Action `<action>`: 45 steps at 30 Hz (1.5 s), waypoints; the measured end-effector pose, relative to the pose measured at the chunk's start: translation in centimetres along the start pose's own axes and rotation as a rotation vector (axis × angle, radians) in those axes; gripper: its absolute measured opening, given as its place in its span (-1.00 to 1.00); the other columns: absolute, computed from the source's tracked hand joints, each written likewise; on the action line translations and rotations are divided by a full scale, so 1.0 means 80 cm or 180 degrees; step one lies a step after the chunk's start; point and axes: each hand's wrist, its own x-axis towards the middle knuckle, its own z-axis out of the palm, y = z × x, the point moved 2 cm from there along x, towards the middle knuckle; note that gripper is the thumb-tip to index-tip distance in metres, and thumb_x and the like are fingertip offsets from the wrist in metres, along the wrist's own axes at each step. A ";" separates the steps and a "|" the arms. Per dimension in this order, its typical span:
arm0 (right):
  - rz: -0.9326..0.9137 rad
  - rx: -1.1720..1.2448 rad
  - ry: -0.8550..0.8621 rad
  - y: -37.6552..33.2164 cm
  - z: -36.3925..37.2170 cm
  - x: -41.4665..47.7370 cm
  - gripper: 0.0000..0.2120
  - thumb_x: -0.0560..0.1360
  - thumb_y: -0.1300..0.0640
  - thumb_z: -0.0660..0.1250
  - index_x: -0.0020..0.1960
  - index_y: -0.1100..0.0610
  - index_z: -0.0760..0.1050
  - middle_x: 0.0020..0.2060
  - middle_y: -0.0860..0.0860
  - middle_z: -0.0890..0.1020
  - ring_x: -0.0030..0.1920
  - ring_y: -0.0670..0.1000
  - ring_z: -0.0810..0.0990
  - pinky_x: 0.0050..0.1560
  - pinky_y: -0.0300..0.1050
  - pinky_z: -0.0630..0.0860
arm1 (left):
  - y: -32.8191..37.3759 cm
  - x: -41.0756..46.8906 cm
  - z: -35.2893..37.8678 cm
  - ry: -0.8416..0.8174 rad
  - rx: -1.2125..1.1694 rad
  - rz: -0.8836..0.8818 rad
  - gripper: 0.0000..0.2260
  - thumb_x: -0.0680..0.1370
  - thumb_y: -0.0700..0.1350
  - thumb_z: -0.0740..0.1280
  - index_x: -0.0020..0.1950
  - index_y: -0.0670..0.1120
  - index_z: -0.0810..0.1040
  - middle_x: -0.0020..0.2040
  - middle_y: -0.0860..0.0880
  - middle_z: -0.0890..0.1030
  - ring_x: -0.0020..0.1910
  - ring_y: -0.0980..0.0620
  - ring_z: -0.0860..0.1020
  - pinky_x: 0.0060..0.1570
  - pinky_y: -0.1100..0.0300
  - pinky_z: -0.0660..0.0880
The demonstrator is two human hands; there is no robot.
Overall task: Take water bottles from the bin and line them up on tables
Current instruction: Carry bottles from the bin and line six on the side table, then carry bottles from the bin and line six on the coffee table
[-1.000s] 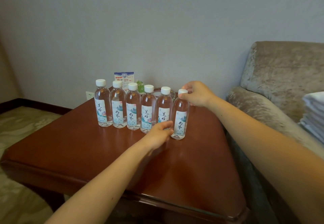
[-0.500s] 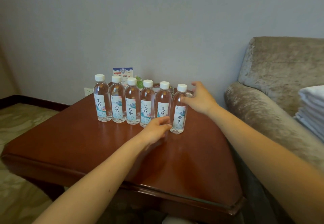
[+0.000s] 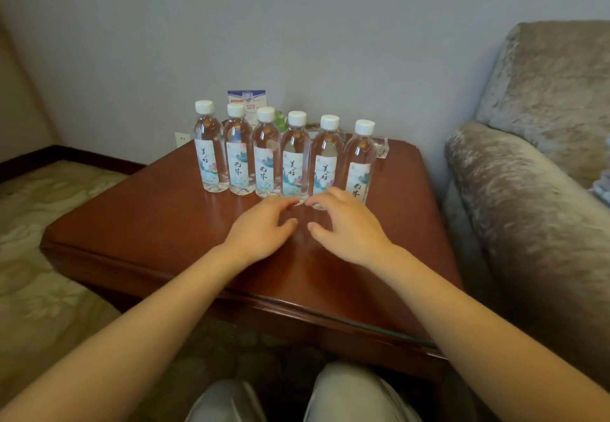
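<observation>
Water bottles [image 3: 296, 157], six counted, are being seen standing upright in one row on the brown desk [image 3: 138, 223]. They are packed side by side, with the row running from 9 o'clock to 3 o'clock across the far half of the desk. The bottles are being closed by six white caps [image 3: 297, 118], one each, and wrapped by six pale printed labels [image 3: 293, 170].

Two hands are being held low over the desk at 6 o'clock of the row. The left hand [image 3: 260, 230] is being held with its fingers loosely curled and slightly spread, the forefinger tip pointed at the foot of the fourth bottle from the left. The right hand [image 3: 346, 223] is being held the same way, just beside the left hand at its 3 o'clock, with its fingers lying in front of the feet of the fifth and sixth bottles. Whether either hand is touching a bottle cannot be told.

At 12 o'clock behind the row, one blue and white card [image 3: 246, 98] and one small green thing [image 3: 280, 119] are being partly hidden by the bottles. One clear glass piece [image 3: 379, 147] is being seen at the row's right end. One grey armchair [image 3: 528, 174] is being seen at 3 o'clock of the desk.
</observation>
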 end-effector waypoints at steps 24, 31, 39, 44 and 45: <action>0.0555 -0.0093 -0.0346 0.012 0.042 -0.025 -0.47 0.52 -0.24 0.23 0.41 -0.02 0.44 0.39 -0.01 0.42 0.42 0.07 0.30 0.45 0.04 0.15 | -0.033 -0.027 0.015 -0.0052 0.0787 -0.0086 -0.50 0.57 0.21 0.19 0.44 0.00 0.42 0.43 0.00 0.39 0.48 -0.01 0.28 0.36 0.03 0.31; 0.0611 -0.0085 -0.0723 0.006 0.029 -0.023 -0.45 0.52 -0.20 0.24 0.41 0.06 0.45 0.41 0.09 0.42 0.43 0.16 0.33 0.50 0.19 0.16 | -0.019 -0.024 0.003 -0.0433 0.0838 -0.0266 -0.50 0.58 0.17 0.20 0.45 -0.04 0.40 0.44 -0.06 0.38 0.50 -0.07 0.25 0.42 -0.04 0.28; 0.0882 -0.0019 -0.2086 -0.018 -0.038 -0.047 -0.32 0.58 -0.19 0.20 0.59 0.06 0.09 0.60 0.10 0.03 0.60 0.13 -0.11 0.58 0.15 -0.16 | 0.035 -0.027 -0.035 -0.1547 0.1090 -0.0546 -0.43 0.57 0.12 0.27 0.51 -0.06 0.22 0.49 -0.10 0.24 0.54 -0.12 0.11 0.51 -0.05 0.13; 0.1346 0.0142 -0.2262 -0.043 -0.157 -0.083 -0.32 0.57 -0.19 0.20 0.59 0.02 0.08 0.60 0.08 0.04 0.60 0.11 -0.12 0.57 0.15 -0.19 | 0.105 -0.054 -0.107 -0.2152 0.1201 -0.0452 -0.28 0.55 0.21 0.26 0.58 -0.02 0.01 0.59 -0.08 0.04 0.58 -0.09 -0.07 0.54 -0.08 -0.08; 0.1434 0.0134 -0.2255 -0.049 -0.185 -0.089 -0.31 0.57 -0.20 0.19 0.60 0.02 0.07 0.60 0.08 0.03 0.60 0.11 -0.13 0.57 0.16 -0.19 | 0.123 -0.057 -0.125 -0.2221 0.1242 -0.0406 -0.27 0.56 0.23 0.23 0.59 -0.01 -0.02 0.60 -0.08 0.00 0.58 -0.08 -0.10 0.54 -0.10 -0.09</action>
